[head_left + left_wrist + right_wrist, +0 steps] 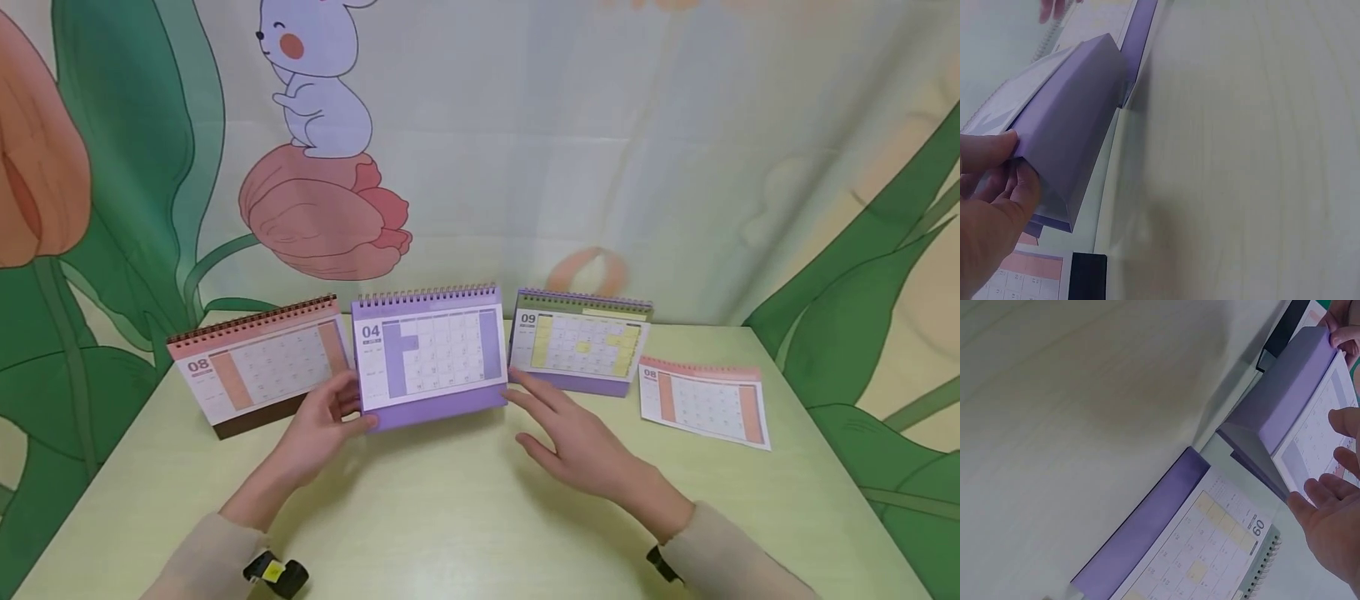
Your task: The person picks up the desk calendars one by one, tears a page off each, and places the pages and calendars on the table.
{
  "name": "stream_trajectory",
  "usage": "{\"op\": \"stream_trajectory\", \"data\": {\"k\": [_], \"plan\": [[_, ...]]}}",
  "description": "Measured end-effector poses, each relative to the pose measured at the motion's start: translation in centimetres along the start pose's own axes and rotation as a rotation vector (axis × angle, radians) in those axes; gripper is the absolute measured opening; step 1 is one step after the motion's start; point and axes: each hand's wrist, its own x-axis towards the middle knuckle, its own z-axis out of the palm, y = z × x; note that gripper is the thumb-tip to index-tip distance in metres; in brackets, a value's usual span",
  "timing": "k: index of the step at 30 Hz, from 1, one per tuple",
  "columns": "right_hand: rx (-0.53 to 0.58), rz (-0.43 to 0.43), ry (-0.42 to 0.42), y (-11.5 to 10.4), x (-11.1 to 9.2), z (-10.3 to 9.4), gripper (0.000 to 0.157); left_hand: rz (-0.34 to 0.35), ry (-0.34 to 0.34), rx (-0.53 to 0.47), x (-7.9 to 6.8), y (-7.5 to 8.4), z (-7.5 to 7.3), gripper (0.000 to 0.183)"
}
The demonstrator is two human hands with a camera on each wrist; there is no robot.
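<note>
A purple desk calendar [442,354] showing 04 is in the middle of the head view, spiral binding on top. My left hand [322,425] pinches its lower left corner, thumb on the front of the purple base [1075,119]. In the left wrist view the fingers curl behind that edge. The underside of the base shows from the wrist cameras, tilted over the table. At the calendar's right edge is my right hand [577,437], fingers loosely extended, fingertips close to the lower right corner.
A pink calendar [273,362] marked 08, with a dark base, stands at the left. To the right is a yellow-and-green calendar [577,346] marked 09 on a purple base. Farther right lies a loose pink 08 sheet [705,404]. A printed curtain [600,167] hangs behind the table.
</note>
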Motion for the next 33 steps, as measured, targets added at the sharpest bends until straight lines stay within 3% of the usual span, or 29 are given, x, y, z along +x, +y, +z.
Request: {"op": "stream_trajectory", "data": {"k": [14, 22, 33], "plan": [[-0.085, -0.137, 0.064, -1.6, 2.3, 0.8, 0.07, -0.005, -0.06, -0.067, -1.4, 0.5, 1.2, 0.062], [-0.138, -0.234, 0.124, -2.1, 2.9, 1.0, 0.07, 0.051, -0.124, -0.136, -1.7, 0.7, 2.5, 0.057], [-0.244, -0.253, 0.205, -2.2, 2.7, 1.3, 0.071, 0.085, -0.19, -0.186, -1.7, 1.2, 4.4, 0.057]]}}
